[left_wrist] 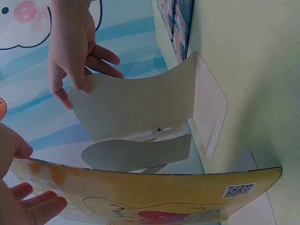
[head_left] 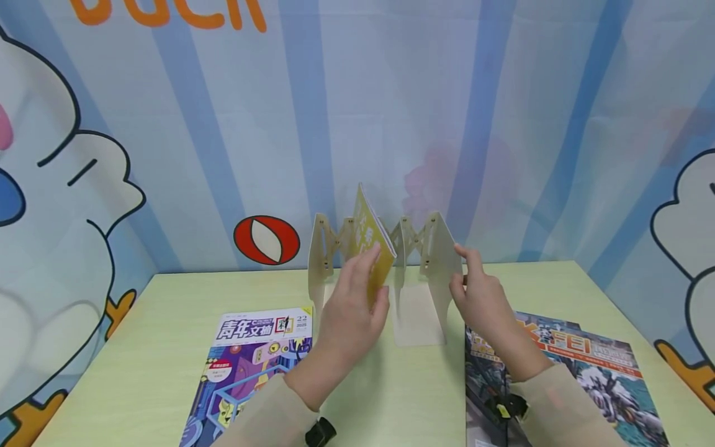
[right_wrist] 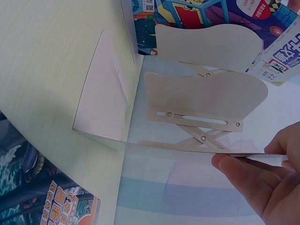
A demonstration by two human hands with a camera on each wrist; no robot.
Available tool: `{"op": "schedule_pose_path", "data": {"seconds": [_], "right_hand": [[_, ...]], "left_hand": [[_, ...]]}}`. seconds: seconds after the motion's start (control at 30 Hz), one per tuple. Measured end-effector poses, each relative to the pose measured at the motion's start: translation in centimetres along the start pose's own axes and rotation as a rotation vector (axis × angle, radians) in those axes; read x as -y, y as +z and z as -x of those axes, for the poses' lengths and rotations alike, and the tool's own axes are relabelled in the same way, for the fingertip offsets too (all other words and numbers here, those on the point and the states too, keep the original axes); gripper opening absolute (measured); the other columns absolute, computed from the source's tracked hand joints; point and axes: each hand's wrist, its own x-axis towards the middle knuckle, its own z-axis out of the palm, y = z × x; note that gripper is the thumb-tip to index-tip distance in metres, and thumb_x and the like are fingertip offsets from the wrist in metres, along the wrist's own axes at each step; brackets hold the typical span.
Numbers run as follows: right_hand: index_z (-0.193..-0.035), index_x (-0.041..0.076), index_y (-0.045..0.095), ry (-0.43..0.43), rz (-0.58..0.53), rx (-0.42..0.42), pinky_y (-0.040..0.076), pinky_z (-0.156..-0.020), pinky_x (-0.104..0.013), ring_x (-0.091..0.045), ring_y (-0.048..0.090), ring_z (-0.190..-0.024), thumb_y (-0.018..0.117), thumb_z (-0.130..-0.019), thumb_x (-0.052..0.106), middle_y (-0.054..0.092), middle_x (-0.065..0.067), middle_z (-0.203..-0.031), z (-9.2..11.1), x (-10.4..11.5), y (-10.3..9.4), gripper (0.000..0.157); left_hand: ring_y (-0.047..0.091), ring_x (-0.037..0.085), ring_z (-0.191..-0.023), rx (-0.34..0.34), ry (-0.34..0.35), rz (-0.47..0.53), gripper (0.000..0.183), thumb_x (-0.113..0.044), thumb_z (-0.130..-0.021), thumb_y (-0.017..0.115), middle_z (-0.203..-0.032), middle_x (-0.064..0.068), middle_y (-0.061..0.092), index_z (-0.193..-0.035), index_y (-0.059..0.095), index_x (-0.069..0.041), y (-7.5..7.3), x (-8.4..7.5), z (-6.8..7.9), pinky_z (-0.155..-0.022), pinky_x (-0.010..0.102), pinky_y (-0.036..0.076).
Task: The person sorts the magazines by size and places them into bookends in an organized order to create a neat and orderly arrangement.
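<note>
One yellow book point(head_left: 367, 226) is basically in the rack point(head_left: 441, 273) at 12 o'clock, left hand point(head_left: 353, 304) pinching it, right hand point(head_left: 487, 304) pinching the rack, but the mags point(head_left: 268, 354) at 7 and 5 aren't in yet.

Right hand point(head_left: 485, 304) pinching; left hand point(head_left: 353, 313) seemingly pinching too

Purple magazine point(head_left: 251, 354): bottom cut off | yellow book point(head_left: 367, 226): partly behind left hand point(head_left: 353, 307)
</note>
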Motion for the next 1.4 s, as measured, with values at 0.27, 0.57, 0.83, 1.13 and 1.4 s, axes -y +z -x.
{"op": "schedule_pose_path", "data": {"seconds": [0.27,0.57,0.83,1.13,1.4], "right_hand": [[-0.148,0.012,0.020,0.001,0.002,-0.009,0.034,-0.036,-0.029,-0.016,0.033,-0.035,0.037,-0.099,0.015,0.064,-0.032,-0.107,0.1,0.1,0.0,0.052],[-0.148,0.012,0.022,0.000,0.005,-0.016,0.034,-0.036,-0.029,-0.016,0.033,-0.034,0.037,-0.099,0.015,0.064,-0.032,-0.108,0.1,0.1,-0.1,0.051],[-0.144,0.009,0.030,-0.042,0.074,-0.073,0.032,-0.037,-0.027,-0.014,0.032,-0.035,0.041,-0.096,0.014,0.069,-0.021,-0.080,0.0,0.0,0.1,0.049],[-0.144,0.009,0.029,-0.060,0.110,-0.082,0.027,-0.035,-0.025,-0.013,0.028,-0.035,0.040,-0.097,0.013,0.047,-0.005,-0.051,0.0,0.1,0.1,0.049],[-0.144,0.005,0.026,-0.063,0.131,-0.071,0.024,-0.035,-0.023,-0.012,0.026,-0.034,0.038,-0.097,0.012,0.037,-0.001,-0.045,-0.2,0.0,0.3,0.049]], "left_hand": [[0.057,0.022,-0.112,0.052,-0.049,0.030,0.063,-0.010,-0.087,0.064,-0.129,0.009,0.049,-0.141,0.032,-0.015,0.1,-0.2,0.2,-0.083,0.031,0.056],[0.057,0.024,-0.115,0.054,-0.104,0.022,0.067,-0.017,-0.085,0.066,-0.130,0.012,0.051,-0.142,0.032,-0.006,0.0,0.0,0.4,-0.088,0.036,0.054],[0.055,0.023,-0.117,0.096,-0.223,0.082,0.072,-0.026,-0.085,0.066,-0.134,0.008,0.052,-0.145,0.030,-0.009,-0.8,0.3,0.8,-0.090,0.042,0.053],[0.052,0.025,-0.123,0.135,-0.289,0.086,0.077,-0.030,-0.086,0.064,-0.139,0.008,0.048,-0.148,0.025,-0.008,-1.7,0.9,1.2,-0.088,0.043,0.054],[0.056,0.025,-0.119,0.136,-0.289,0.057,0.072,-0.031,-0.087,0.062,-0.135,0.006,0.052,-0.147,0.029,-0.008,-2.5,1.8,1.9,-0.082,0.039,0.056]]}}
